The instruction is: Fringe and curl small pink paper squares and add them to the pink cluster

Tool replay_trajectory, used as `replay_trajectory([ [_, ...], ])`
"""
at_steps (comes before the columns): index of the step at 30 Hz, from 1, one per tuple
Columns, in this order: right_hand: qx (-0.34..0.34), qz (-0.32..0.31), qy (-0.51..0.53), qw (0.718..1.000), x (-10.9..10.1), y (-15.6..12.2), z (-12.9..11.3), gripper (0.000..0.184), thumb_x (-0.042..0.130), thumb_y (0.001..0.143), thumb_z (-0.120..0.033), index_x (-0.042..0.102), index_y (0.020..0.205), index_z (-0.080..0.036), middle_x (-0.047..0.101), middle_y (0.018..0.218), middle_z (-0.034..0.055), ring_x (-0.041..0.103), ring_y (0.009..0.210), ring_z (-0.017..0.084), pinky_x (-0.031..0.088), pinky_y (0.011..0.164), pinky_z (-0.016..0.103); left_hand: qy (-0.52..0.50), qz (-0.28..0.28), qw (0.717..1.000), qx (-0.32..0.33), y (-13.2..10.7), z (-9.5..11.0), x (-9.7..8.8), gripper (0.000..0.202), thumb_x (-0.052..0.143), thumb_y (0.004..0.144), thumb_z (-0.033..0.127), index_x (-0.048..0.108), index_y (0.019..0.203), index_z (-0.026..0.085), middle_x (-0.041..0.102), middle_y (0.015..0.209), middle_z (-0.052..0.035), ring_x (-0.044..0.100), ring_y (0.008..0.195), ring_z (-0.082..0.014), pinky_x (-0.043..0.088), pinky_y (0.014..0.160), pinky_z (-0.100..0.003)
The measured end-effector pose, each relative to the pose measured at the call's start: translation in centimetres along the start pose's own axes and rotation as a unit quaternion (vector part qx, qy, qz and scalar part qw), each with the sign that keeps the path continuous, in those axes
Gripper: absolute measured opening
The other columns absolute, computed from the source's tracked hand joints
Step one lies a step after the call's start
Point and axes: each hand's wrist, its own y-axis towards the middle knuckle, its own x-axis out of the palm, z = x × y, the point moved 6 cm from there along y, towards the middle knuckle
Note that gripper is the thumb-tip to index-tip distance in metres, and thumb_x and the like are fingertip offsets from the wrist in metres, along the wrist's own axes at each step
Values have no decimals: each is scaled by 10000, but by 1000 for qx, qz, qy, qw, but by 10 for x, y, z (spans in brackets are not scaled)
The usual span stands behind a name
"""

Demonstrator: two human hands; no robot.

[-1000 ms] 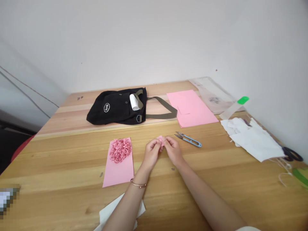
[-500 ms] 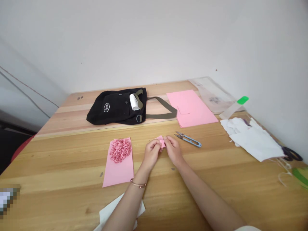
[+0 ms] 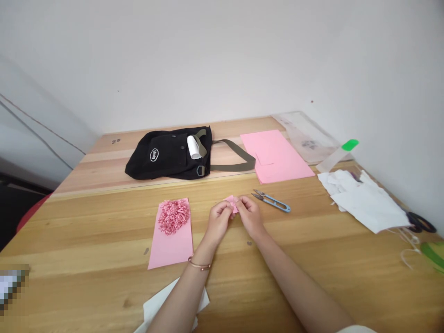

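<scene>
Between my two hands is a small piece of pink paper (image 3: 233, 203), partly covered by the fingers. My left hand (image 3: 219, 219) pinches its left side. My right hand (image 3: 249, 216) is closed on its right side, thumb against the paper. Just right of my right hand lies a pair of blue thread snips (image 3: 272, 201), blades toward the hands. To the left of my left hand, a bunch of pink stamen-like pieces (image 3: 173, 216) rests on a pink paper sheet (image 3: 171, 252).
A black bag (image 3: 166, 155) with a white roll (image 3: 193, 147) on it lies at the back. Larger pink sheets (image 3: 277, 155) are beside its strap. On the right are white paper (image 3: 367, 201), black-handled scissors (image 3: 421, 222) and a green-capped clear sleeve (image 3: 350, 144). White paper (image 3: 161, 303) lies under my left forearm.
My right thumb and fingers have shifted slightly over the pink paper, covering more of its right side. My left hand stays nearly still.
</scene>
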Motion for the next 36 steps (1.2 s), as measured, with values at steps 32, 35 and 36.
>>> replay_trajectory([
  [32,20,3,44,999,-2,0,1,291,527,746,-436,481,584,-200,389,498,-48,336,466,102,283,458,243,-40,-1,999,-11,0,-2,0,192,516,669,223,517,489,157,495,511,18,442,541,-98,351,573,-226],
  [35,19,8,49,999,-2,0,2,311,520,750,-429,439,553,-202,349,490,-54,302,455,95,265,454,245,-33,0,999,-7,0,-3,0,199,515,677,215,519,487,156,498,515,16,445,546,-100,347,577,-227],
  [36,20,10,48,999,-3,0,2,309,519,748,-421,433,548,-202,345,490,-54,299,455,94,261,454,245,-31,-1,1000,-5,0,-3,0,205,513,681,212,517,484,156,496,514,15,445,549,-101,344,578,-227],
])
